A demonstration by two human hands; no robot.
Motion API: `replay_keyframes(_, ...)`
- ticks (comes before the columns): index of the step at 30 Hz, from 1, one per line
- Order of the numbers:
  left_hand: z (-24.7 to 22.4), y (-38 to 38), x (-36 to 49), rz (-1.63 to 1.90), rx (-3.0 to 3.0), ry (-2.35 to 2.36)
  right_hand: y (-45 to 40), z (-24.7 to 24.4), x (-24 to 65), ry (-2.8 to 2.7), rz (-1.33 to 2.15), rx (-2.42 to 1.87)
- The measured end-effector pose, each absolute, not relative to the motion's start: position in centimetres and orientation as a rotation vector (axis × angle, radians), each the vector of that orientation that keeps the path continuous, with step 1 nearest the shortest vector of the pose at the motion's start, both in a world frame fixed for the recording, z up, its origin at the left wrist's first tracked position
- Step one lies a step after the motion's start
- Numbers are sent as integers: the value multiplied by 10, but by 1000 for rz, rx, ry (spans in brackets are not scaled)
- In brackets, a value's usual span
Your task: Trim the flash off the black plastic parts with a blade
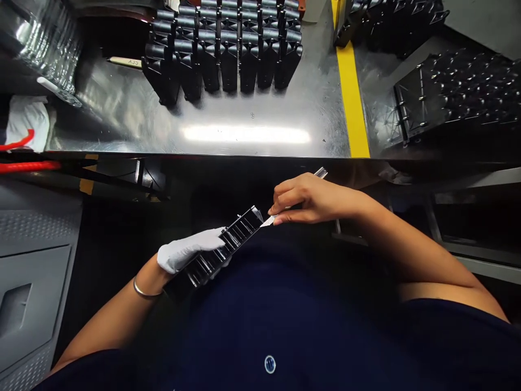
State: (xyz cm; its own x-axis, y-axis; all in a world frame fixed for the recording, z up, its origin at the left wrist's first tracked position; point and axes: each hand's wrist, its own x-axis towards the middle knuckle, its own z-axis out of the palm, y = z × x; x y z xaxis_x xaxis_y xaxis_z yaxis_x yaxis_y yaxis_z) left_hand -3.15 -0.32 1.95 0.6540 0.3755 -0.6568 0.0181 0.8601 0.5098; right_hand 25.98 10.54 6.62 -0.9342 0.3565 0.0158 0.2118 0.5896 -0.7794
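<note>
My left hand (193, 248), in a white glove, is wrapped round a long black ribbed plastic part (238, 231), which slants up to the right in front of my body. My bare right hand (303, 200) pinches a craft knife (321, 172) with a silvery handle that sticks out behind the fingers. The knife's pointed blade is at the upper right end of the black part, at or very near its edge; whether it touches I cannot tell. Most of the glove's fingers are hidden beneath the part.
A metal workbench (252, 117) lies ahead, bearing rows of black plastic parts (230, 49). Yellow tape (353, 103) crosses it on the right, beside more black parts (468, 92). Clear plastic trays (49, 49) are stacked at the left, near a white cloth (26, 122) and a marker (125, 62).
</note>
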Motion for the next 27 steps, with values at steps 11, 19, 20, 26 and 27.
replay_keyframes(11, 12, -10, -28, 131, 371, 700, 110, 42, 244, -2413, 1121, -513)
replay_keyframes(19, 22, 0, -20, 349, 508, 873, 89, 24, 224, -1942, 924, -1002)
replay_keyframes(20, 23, 1, -19, 375, 563, 911, 85, 25, 222, -1979, 918, -1006)
replay_keyframes(26, 22, 4, -10, 444, 852, 1102, 66, 25, 213, -2109, 750, -1142)
replay_keyframes(27, 22, 4, -9, 445, 865, 1111, 64, 24, 212, -2125, 720, -1161)
